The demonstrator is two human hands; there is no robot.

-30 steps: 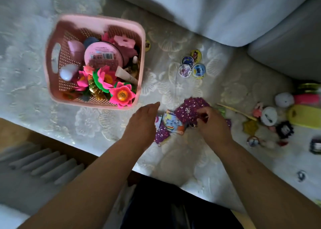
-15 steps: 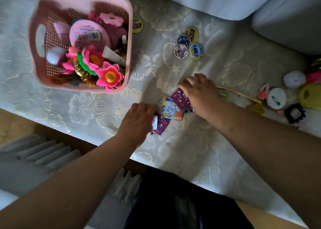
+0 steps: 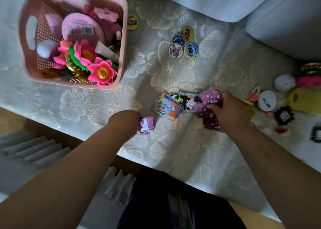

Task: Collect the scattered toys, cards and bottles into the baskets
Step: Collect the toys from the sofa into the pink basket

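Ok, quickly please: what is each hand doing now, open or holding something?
Left hand: holds small card stack.
Right hand: grips purple cards.

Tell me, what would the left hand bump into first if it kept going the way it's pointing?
Probably the fanned picture cards, which lie just past the small purple cards that the left hand grips. Depth is hard to judge from one view.

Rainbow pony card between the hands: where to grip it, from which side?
Pinch the rainbow pony card at its free left edge, coming from the left hand side. It lies flat on the tablecloth, topmost in a fanned pile. Bare cloth borders that edge, while its right side overlaps other cards near the right hand. Probably slide a fingertip under first.
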